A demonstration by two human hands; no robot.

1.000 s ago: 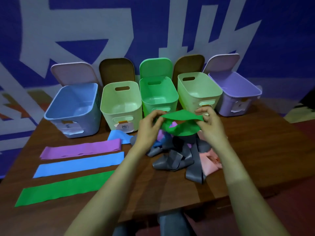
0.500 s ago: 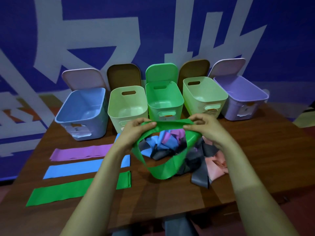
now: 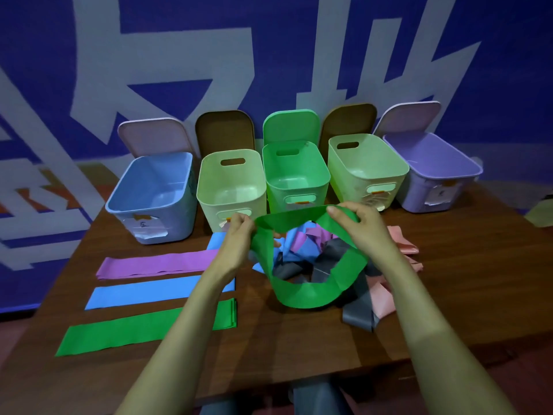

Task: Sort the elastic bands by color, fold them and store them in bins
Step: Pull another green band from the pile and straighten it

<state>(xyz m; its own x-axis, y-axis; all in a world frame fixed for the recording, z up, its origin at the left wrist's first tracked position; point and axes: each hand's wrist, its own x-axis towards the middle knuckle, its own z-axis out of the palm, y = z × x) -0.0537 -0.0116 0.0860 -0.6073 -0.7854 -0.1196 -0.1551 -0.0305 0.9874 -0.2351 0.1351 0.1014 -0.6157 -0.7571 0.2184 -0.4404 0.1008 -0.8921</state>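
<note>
**Green elastic loop band** (image 3: 305, 296): held above the middle of the wooden table (image 3: 449, 295), opened into a wide ring. The upper edge spans between the two hands. The lower curve sags onto or just above the heap beneath; I cannot tell whether they touch.

**Hands:** apart. The left hand (image 3: 236, 235) pinches the upper edge at its left end. The right hand (image 3: 359, 226) pinches the same edge at its right end, with the fingers curled over it.

**Handling (judgement):**
- The band looks like a thin, light, limp rubbery sheet. It has no stiffness and droops under its own weight.
- It is likely to snap back if stretched and released, and to cling to itself.
- It is best gripped at the two opposite ends of the flattened loop, across the full width, so that it lies down without a twist.

**Beneath:** a tangled heap of blue, purple, grey and pink bands (image 3: 302, 253).

**Left of the heap:** three bands lie flat and parallel.
- The purple strip (image 3: 155, 263) is farthest.
- The blue strip (image 3: 143, 292) is in the middle.
- The green strip (image 3: 143, 327) is nearest.
- The held band probably belongs with the green strip.

**Back row:** the green plastic bin (image 3: 296, 188) stands in the centre, between two pale green bins.
</note>
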